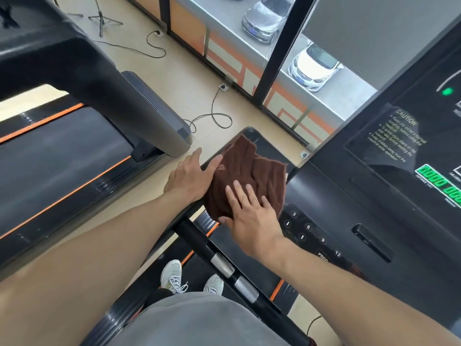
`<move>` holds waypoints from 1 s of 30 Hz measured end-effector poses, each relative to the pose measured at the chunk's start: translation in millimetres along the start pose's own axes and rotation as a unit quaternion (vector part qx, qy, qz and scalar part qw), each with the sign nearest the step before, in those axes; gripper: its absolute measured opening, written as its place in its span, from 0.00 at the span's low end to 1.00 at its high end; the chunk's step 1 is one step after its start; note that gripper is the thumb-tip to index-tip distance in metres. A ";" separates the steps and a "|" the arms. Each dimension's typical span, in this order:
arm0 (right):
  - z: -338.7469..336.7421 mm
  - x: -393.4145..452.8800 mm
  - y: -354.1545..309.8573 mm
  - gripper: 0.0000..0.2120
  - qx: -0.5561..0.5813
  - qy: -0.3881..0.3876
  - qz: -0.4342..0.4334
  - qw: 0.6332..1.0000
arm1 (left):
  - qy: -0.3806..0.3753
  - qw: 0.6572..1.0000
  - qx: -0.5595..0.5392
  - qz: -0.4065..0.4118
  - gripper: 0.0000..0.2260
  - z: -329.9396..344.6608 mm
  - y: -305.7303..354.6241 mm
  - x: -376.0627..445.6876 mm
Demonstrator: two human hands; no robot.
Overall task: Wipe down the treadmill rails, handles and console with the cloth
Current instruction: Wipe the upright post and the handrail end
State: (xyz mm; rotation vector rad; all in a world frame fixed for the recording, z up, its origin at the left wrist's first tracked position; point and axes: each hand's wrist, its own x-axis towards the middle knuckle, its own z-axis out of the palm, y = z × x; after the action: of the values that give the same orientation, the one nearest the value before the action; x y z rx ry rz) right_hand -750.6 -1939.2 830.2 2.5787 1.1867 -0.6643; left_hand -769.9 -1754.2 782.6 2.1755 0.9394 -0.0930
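Atop the left end of a treadmill's console (354,196), a person presses a crumpled brown cloth (245,176) against the black surface with both bare hands. The right hand (252,216) lies flat on the near part of the cloth, fingers spread and straight, nothing pinched between them. The left hand (190,174) rests at the cloth's left edge, its thumb laid along the fabric and its fingers curled over the outer side of the black handle; whether those fingers close on anything cannot be told. Just right of the flat hand sits a black keypad (308,233) with numbered buttons, and farther right the display (439,182) glows with green digits beside a caution label (396,138). Below the hands a black handlebar (214,258) with two silver sensor plates runs toward the person's grey shorts (199,323), and pale sneakers (172,275) stand on the belt beneath. Left of the gripping hand, across a strip of tan floor, stands a second treadmill (62,156) with orange trim. Beyond the cloth, a power cable (214,113) snakes to a floor socket before a window overlooking parked cars (314,67).
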 end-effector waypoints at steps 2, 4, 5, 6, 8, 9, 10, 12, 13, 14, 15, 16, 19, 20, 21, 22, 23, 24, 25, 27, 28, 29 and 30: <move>4.1 4.1 2.3 0.34 -0.001 0.011 0.042 0.999 | -0.004 1.000 0.001 -0.005 0.41 -0.2 -0.2 -0.2; 0.6 11.2 7.2 0.33 -0.021 0.046 0.081 0.995 | -0.003 1.000 0.002 -0.007 0.41 -0.5 -0.4 -0.8; -4.3 17.4 11.4 0.33 -0.026 0.052 0.091 0.994 | -0.001 1.000 0.004 -0.007 0.41 -1.1 0.2 -1.8; -10.9 24.5 15.6 0.33 -0.018 0.044 0.095 0.994 | 0.000 1.000 0.006 -0.006 0.41 -1.4 0.9 -3.0; -21.6 37.7 22.3 0.36 0.035 0.000 0.095 0.995 | 0.002 1.000 0.013 -0.004 0.40 -2.0 2.7 -5.0; -24.0 41.8 25.0 0.37 0.062 -0.017 0.088 0.994 | 0.001 1.000 0.017 -0.004 0.40 -2.4 3.3 -6.2; -23.2 44.0 27.7 0.37 0.078 -0.017 0.075 0.994 | 0.001 1.000 0.020 -0.004 0.40 -2.0 3.3 -6.9; -21.8 41.5 36.5 0.34 0.081 0.014 0.035 0.996 | 0.002 1.000 0.025 -0.004 0.40 -1.3 3.0 -6.5; -22.7 39.1 44.0 0.31 0.073 0.020 0.014 0.997 | 0.000 1.000 0.030 -0.003 0.41 -1.0 3.2 -5.9; -26.2 36.8 52.9 0.28 0.057 0.012 -0.002 0.998 | -0.003 0.999 0.035 -0.002 0.41 0.0 2.8 -4.7; -31.9 34.4 61.4 0.27 0.035 -0.003 -0.012 0.999 | -0.006 0.999 0.041 -0.001 0.42 0.9 2.6 -4.1; -38.0 32.8 67.6 0.28 0.013 -0.018 -0.016 1.000 | -0.008 0.999 0.043 -0.001 0.43 1.7 1.9 -3.3; -51.6 29.8 62.6 0.30 -0.086 -0.035 -0.017 0.995 | -0.008 0.999 0.033 -0.005 0.44 1.3 -0.8 -2.6; -51.6 31.0 55.5 0.27 -0.113 -0.037 -0.017 0.993 | -0.006 1.000 0.029 -0.004 0.43 1.0 -1.5 -2.9; -49.6 34.3 49.4 0.23 -0.122 -0.039 -0.008 0.992 | -0.002 1.000 0.027 -0.003 0.42 0.4 -1.2 -3.9; -47.0 38.3 44.7 0.20 -0.117 -0.041 0.013 0.992 | 0.002 1.000 0.027 -0.002 0.42 0.2 -0.9 -4.5; -43.8 42.6 41.6 0.20 -0.104 -0.041 0.037 0.993 | 0.005 1.000 0.028 0.000 0.41 -0.1 -0.4 -5.2; -40.4 47.7 38.9 0.22 -0.087 -0.036 0.054 0.994 | 0.009 1.000 0.027 0.002 0.41 0.2 -0.3 -5.1; -38.2 51.7 36.1 0.22 -0.067 -0.024 0.061 0.996 | 0.015 1.000 0.023 0.003 0.41 0.3 -0.3 -5.1; -37.2 53.5 30.4 0.16 -0.044 0.006 0.053 0.998 | 0.032 0.999 0.012 0.005 0.41 0.7 -0.2 -4.7; -37.7 52.7 30.4 0.11 -0.044 0.020 0.038 0.998 | 0.038 0.999 0.013 0.009 0.41 1.4 0.2 -4.1; -39.5 51.9 34.9 0.08 -0.047 0.031 0.017 0.998 | 0.038 0.999 0.019 0.015 0.40 2.0 1.0 -3.2; -42.7 51.0 42.8 0.06 -0.049 0.029 0.000 0.998 | 0.035 0.999 0.027 0.020 0.40 2.9 1.4 -2.3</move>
State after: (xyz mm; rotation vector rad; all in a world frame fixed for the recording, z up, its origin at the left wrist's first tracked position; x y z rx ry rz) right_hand -675.9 -1917.0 843.1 2.5322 1.2045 -0.5216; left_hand -770.0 -1758.2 782.2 2.2592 0.9423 -0.0230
